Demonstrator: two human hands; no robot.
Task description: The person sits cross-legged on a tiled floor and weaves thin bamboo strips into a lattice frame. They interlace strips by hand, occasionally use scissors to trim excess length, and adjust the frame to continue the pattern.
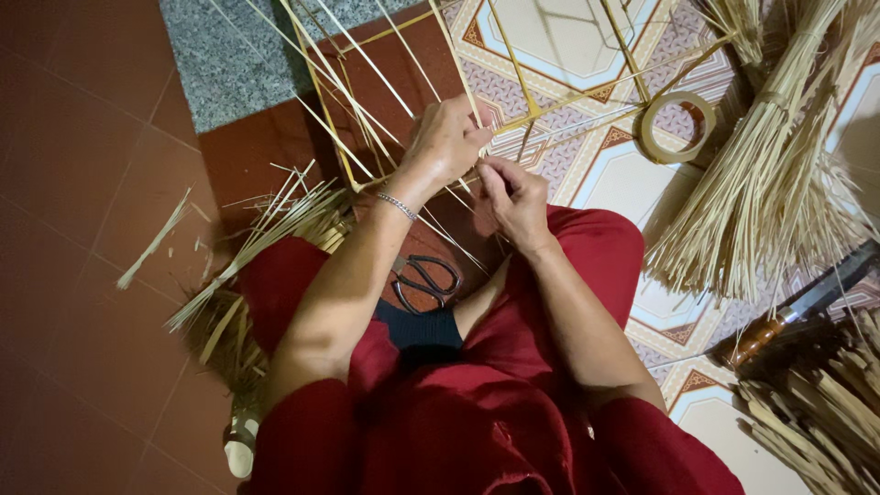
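Both hands pinch thin bamboo strips point(403, 82) at a frame joint above my lap: left hand point(446, 139) closed round them, right hand point(513, 194) fingertips nipped shut. I reckon overbending could snap one.

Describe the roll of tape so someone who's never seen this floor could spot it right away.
Start at the patterned floor tiles beyond the person's hands, then look right, toward the big bundle of pale straw-coloured strips. The roll of tape lies flat there, just left of that bundle. It is the only round, hollow ring among straight sticks and strips.
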